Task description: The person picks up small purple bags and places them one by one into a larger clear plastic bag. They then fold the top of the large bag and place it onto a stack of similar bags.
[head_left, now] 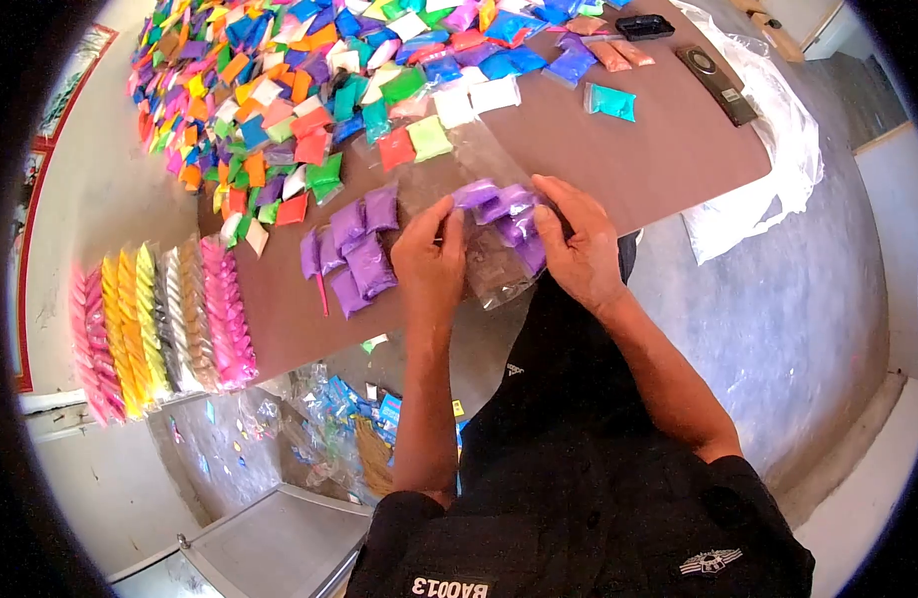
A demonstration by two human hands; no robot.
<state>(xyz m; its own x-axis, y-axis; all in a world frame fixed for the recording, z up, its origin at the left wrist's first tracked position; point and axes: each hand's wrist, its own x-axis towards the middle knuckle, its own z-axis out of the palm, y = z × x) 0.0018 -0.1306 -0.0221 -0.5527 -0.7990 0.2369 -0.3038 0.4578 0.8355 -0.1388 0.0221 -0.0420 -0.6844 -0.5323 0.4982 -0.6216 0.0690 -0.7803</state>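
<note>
View: head camera, looking down over the person's chest and forearms.
Bench point(668, 159): brown board; both hands work at its near edge.
Clear bag point(494, 274): held between the two hands just above the near edge of the bench, its lower part hanging toward the person.
Bagged purple packets point(499, 204): several small packets of purple powder bunched in the upper part of the clear bag, between the two hands.
Left hand point(431, 257): grip clenched, thumb and fingers pinching the left side of the clear bag beside a purple packet.
Right hand point(579, 249): grip clenched on the right side of the clear bag, fingers curled over the packets inside.
Loose purple packets point(354, 249): a small group lying flat on the bench, just left of the left hand.
Progress (judgement): part-way; some purple packets are in the bag, a similar number lie outside it, and the bag looks unsealed.
Mixed packet heap point(280, 90): many colours, spread over the far left of the bench, untouched.
Teal packet point(611, 102): alone, far right of the heap.
Packet strips point(160, 319): pink, yellow, grey and tan rows, left of the bench.
</note>
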